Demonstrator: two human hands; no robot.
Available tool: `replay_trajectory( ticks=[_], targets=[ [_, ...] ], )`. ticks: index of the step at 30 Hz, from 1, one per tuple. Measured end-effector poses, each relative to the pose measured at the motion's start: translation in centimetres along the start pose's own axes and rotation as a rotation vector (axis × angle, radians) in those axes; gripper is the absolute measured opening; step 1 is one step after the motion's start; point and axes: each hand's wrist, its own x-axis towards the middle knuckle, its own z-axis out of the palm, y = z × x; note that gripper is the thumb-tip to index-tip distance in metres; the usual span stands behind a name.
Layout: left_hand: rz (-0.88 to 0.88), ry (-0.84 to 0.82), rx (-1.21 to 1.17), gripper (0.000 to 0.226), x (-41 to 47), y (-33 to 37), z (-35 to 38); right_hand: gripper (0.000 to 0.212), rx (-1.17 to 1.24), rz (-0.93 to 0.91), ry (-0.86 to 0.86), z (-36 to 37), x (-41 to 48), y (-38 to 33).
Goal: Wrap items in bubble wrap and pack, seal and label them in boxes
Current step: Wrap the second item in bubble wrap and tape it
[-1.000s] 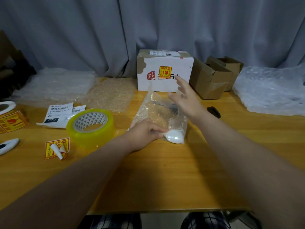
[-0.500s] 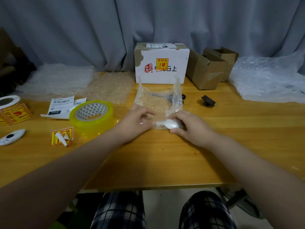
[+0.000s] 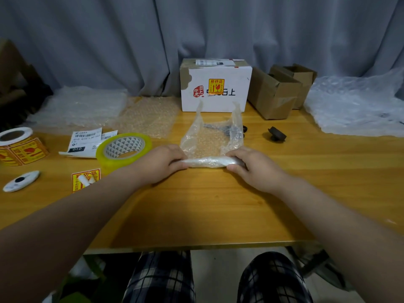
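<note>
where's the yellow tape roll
In the head view, the yellow tape roll sits left of centre, between the shipping labels and the left hand.

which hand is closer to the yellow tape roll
Left. The left hand grips one end of the rolled bubble wrap right beside the tape roll; the right hand grips the other end, farther right.

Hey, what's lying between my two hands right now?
In the head view, the rolled near edge of the bubble wrap spans the gap; the left hand and right hand each grip one end.
</note>
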Motion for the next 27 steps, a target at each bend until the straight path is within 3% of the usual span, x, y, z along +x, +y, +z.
replay_trajectory(
  ticks=[8, 11, 18, 23, 27],
  targets=[
    [-0.107, 0.135, -0.018, 0.034, 0.0, 0.6, 1.0, 0.035, 0.002, 0.05, 0.09, 0.8, -0.2, -0.4],
    [-0.161, 0.212, -0.039, 0.024, 0.4, 0.9, 1.1, 0.035, 0.019, 0.1, 0.122, 0.6, 0.3, -0.7],
    [-0.19, 0.158, -0.069, 0.03, 0.9, 0.7, 1.4, 0.02, 0.093, 0.177, 0.172, 0.1, 1.1, -1.2],
    [-0.302, 0.073, 0.016, 0.026, 2.3, 1.1, 1.2, 0.029, 0.134, 0.292, 0.166, 0.2, 2.7, -1.1],
    [-0.303, 0.172, -0.114, 0.014, 2.5, 1.0, 1.4, 0.028, 0.078, 0.351, 0.139, 0.8, 4.0, -0.5]
  ],
)
